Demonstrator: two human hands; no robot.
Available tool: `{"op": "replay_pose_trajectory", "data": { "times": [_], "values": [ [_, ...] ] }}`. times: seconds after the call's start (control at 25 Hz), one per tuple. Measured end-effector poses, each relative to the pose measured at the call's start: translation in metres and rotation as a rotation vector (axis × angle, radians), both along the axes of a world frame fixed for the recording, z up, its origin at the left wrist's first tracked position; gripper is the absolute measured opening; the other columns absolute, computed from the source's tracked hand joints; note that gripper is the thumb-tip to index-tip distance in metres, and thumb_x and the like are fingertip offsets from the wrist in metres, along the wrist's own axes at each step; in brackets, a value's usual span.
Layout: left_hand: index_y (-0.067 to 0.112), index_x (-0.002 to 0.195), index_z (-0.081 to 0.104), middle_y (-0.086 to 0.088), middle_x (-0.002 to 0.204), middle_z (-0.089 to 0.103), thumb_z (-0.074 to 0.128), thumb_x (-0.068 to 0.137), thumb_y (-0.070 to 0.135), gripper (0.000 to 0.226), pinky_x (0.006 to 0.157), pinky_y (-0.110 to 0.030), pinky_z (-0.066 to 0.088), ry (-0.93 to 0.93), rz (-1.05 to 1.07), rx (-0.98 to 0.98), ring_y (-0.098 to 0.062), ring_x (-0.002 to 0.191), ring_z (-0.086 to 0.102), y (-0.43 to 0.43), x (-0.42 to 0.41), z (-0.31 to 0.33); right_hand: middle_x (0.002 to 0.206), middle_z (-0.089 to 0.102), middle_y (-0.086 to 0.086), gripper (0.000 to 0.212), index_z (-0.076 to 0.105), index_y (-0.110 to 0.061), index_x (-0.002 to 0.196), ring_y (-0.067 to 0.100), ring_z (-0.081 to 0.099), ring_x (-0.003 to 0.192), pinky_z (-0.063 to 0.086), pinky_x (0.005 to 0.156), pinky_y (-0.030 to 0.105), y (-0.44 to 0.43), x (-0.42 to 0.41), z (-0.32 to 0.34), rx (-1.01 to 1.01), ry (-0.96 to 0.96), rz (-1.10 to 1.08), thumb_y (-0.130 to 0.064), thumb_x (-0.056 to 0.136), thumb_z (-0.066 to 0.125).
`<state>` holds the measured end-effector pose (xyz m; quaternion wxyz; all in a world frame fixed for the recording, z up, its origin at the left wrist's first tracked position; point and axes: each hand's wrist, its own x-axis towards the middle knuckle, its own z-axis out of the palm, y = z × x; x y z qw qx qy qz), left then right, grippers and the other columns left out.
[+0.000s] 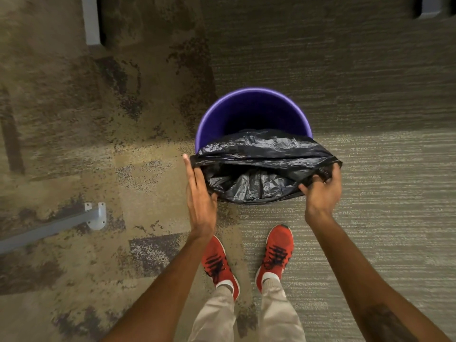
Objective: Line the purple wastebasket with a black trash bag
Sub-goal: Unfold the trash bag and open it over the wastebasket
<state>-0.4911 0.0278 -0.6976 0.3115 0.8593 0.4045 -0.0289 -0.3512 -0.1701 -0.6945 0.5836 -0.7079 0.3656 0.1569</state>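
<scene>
Wastebasket: a round purple plastic wastebasket (254, 114) stands upright on the patterned carpet floor (370, 95), straight ahead of the person's red shoes (276, 253).
Bag: a crinkled black plastic trash bag (261, 166) hangs with its mouth open over the near half of the rim; its body appears to drop inside, though the dark interior makes that hard to confirm.
Left hand: the left hand (199, 191) lies flat against the bag's left edge, fingers straight, thumb tucked under the film, a loose grip.
Right hand: the right hand (323, 191) pinches the bag's right edge, its grip closed on the plastic.
Key relation: the bag mouth stretches side to side between the hands; the uncovered far rim lies beyond both, away from the body.
Judged next move: carry the mouth forward over that far rim; both hands sit about equally near.
</scene>
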Motion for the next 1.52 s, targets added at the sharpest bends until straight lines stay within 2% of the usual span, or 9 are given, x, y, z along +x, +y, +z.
{"op": "replay_pose_trajectory", "data": {
  "times": [0.16, 0.28, 0.4, 0.64, 0.8, 0.92, 1.08, 1.28, 1.52],
  "values": [
    [0.015, 0.16, 0.014, 0.003, 0.17, -0.013, 0.053, 0.091, -0.007, 0.083, 0.065, -0.025, 0.062, -0.085, -0.041, -0.06, -0.03, 0.136, 0.05, 0.013, 0.009, -0.003, 0.145, 0.055, 0.009, 0.063, 0.043, -0.021, 0.149, 0.025, 0.066, 0.117, 0.062, 0.085, 0.044, -0.006, 0.018, -0.003, 0.104, 0.034, -0.016, 0.014, 0.097, 0.042],
    [0.018, 0.16, 0.02, -0.001, 0.171, 0.004, 0.038, 0.102, 0.03, 0.062, 0.098, -0.032, 0.055, -0.163, -0.007, -0.086, -0.03, 0.143, 0.043, 0.023, 0.015, -0.001, 0.134, 0.064, 0.002, 0.05, 0.058, -0.027, 0.135, 0.022, 0.068, 0.114, 0.062, 0.084, 0.042, -0.004, 0.029, -0.002, 0.108, 0.011, 0.007, 0.006, 0.097, 0.051],
    [0.015, 0.159, 0.023, -0.005, 0.169, 0.015, 0.036, 0.106, 0.007, 0.055, 0.115, -0.01, 0.023, -0.188, 0.126, -0.053, -0.007, 0.148, 0.02, 0.031, 0.03, 0.0, 0.122, 0.07, 0.003, 0.033, 0.069, -0.027, 0.114, 0.021, 0.07, 0.108, 0.061, 0.087, 0.041, 0.004, 0.04, -0.001, 0.087, -0.013, 0.117, -0.003, 0.097, 0.056],
    [0.015, 0.158, 0.028, 0.003, 0.169, 0.016, 0.041, 0.104, 0.003, 0.057, 0.106, 0.006, 0.019, -0.231, 0.157, -0.083, 0.007, 0.141, 0.015, 0.038, 0.061, -0.003, 0.133, 0.048, -0.002, 0.033, 0.063, -0.018, 0.128, 0.01, 0.053, 0.117, 0.042, 0.097, 0.008, 0.022, 0.052, 0.006, -0.233, -0.172, 0.449, -0.01, 0.097, 0.059],
    [0.013, 0.154, 0.039, 0.002, 0.169, 0.014, 0.048, 0.102, 0.005, 0.053, 0.115, -0.035, 0.041, -0.102, 0.099, -0.023, -0.014, 0.152, 0.023, 0.045, 0.077, -0.005, 0.122, 0.052, -0.002, 0.027, 0.06, -0.011, 0.124, 0.01, 0.051, 0.105, 0.045, 0.095, 0.024, 0.028, 0.059, 0.007, -0.456, -0.197, 0.63, -0.016, 0.097, 0.061],
    [0.014, 0.152, 0.041, 0.003, 0.17, 0.012, 0.05, 0.101, 0.009, 0.052, 0.102, -0.027, 0.044, -0.047, -0.001, -0.001, -0.021, 0.15, 0.03, 0.049, 0.088, -0.003, 0.116, 0.057, 0.002, 0.03, 0.054, -0.01, 0.122, 0.016, 0.056, 0.096, 0.049, 0.083, 0.032, 0.031, 0.067, 0.006, -0.572, -0.24, 0.706, -0.021, 0.096, 0.064],
    [0.015, 0.153, 0.038, 0.004, 0.169, 0.013, 0.051, 0.1, 0.013, 0.055, 0.11, -0.037, 0.046, -0.028, -0.076, 0.054, -0.024, 0.144, 0.037, 0.052, 0.101, -0.002, 0.11, 0.057, 0.002, 0.034, 0.048, -0.013, 0.119, 0.018, 0.057, 0.085, 0.04, 0.067, 0.03, 0.036, 0.08, 0.001, -0.648, -0.355, 0.746, -0.016, 0.092, 0.068],
    [0.013, 0.157, 0.03, 0.001, 0.17, 0.009, 0.052, 0.1, 0.013, 0.06, 0.119, -0.048, 0.036, 0.073, -0.21, 0.121, -0.029, 0.151, 0.027, 0.056, 0.113, -0.009, 0.122, 0.056, 0.005, 0.042, 0.051, -0.014, 0.132, 0.018, 0.056, 0.098, 0.049, 0.078, 0.028, 0.047, 0.089, -0.006, -0.784, -0.458, 0.974, -0.01, 0.092, 0.065],
    [0.02, 0.158, 0.029, -0.002, 0.171, 0.006, 0.048, 0.098, 0.006, 0.065, 0.118, -0.051, 0.036, 0.135, -0.376, 0.221, -0.033, 0.154, 0.019, 0.063, 0.122, -0.012, 0.131, 0.052, 0.006, 0.054, 0.05, -0.017, 0.136, 0.023, 0.056, 0.101, 0.046, 0.057, 0.026, 0.047, 0.092, -0.013, -0.94, -0.515, 1.069, 0.004, 0.087, 0.06]
  ]
}}
